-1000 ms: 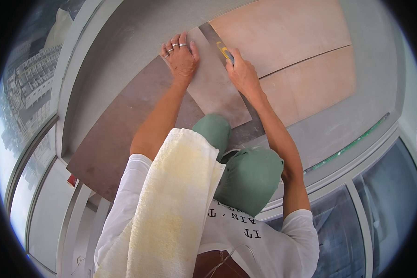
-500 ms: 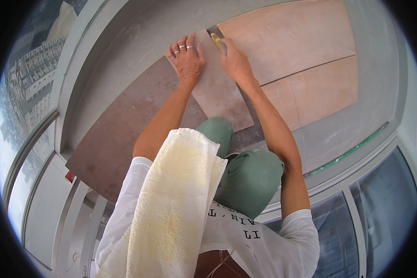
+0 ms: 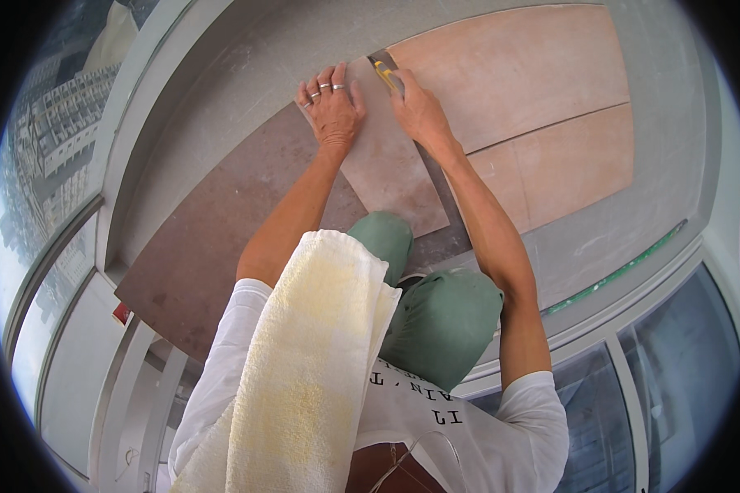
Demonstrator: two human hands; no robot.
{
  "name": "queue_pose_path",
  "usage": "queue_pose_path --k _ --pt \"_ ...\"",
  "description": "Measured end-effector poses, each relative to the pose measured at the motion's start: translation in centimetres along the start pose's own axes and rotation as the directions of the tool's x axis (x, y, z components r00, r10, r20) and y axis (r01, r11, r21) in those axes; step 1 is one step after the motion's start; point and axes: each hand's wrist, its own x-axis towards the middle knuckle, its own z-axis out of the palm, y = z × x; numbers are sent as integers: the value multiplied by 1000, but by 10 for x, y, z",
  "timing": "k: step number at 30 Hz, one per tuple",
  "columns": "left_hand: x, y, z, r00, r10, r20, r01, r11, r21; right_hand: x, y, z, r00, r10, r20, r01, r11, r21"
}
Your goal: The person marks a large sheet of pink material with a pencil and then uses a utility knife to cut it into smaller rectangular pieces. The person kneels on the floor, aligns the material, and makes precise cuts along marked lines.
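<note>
My left hand (image 3: pixel 329 115) rests with spread, slightly bent fingers and rings on a narrow grey-pink sheet (image 3: pixel 390 185), near its far end. My right hand (image 3: pixel 415 111) grips a yellow and grey utility knife (image 3: pixel 384 71), its tip at the far end of that sheet's right edge. A darker strip (image 3: pixel 448 226) shows along this edge. Beneath the narrow sheet lies a larger, mottled brown sheet (image 3: pixel 214 230); pinkish pale boards (image 3: pixel 526 66) lie to the right.
My green-clad knees (image 3: pixel 436 320) are below the sheets, partly behind a cream towel (image 3: pixel 304 345) over my shoulder. A long green straight bar (image 3: pixel 617 271) lies at the right. Windows (image 3: pixel 66 140) and a white railing (image 3: pixel 119 386) are at left, glass panes (image 3: pixel 674 345) at lower right.
My right hand with the knife has moved up and left to the sheet's far end. My left hand sits slightly further right in the view, which has shifted a little.
</note>
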Motion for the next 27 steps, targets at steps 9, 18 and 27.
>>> queue_pose_path --k 9,18,27 --pt "-1 1 1 1000 15 -13 -15 1000 3 8 -16 -11 998 16 66 -7 992 -129" --pt "-1 -1 6 1000 18 -25 -18 1000 4 18 -32 -19 975 158 159 -132 978 -161" --pt "-1 -2 5 1000 23 -14 -22 1000 20 12 -31 -15 979 158 130 -134 976 -174"
